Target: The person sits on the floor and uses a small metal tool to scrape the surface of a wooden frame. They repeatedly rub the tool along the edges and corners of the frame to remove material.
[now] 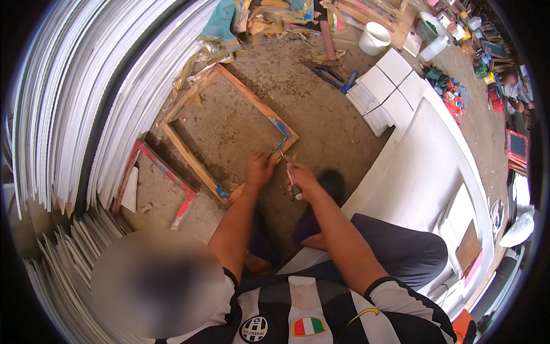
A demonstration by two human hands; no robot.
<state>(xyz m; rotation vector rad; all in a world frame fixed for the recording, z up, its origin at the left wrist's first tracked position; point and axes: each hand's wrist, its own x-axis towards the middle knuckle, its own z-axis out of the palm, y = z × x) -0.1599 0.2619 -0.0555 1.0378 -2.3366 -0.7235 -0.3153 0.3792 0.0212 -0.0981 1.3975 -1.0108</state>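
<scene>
Here, right hand (pixel 303 179) grips tool (pixel 295 190); shirt badge (pixel 254 329) lettered.

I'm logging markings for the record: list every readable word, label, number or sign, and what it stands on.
Round black and white crest, shirt front: lettering, not copied here.
Green, white and red badge, shirt front: no legible lettering.
Yellow curved mark, shirt front: a wordless sign.
Wooden frame, handheld tool: no readable text.
Containers at far right: too small and blurred.
</scene>
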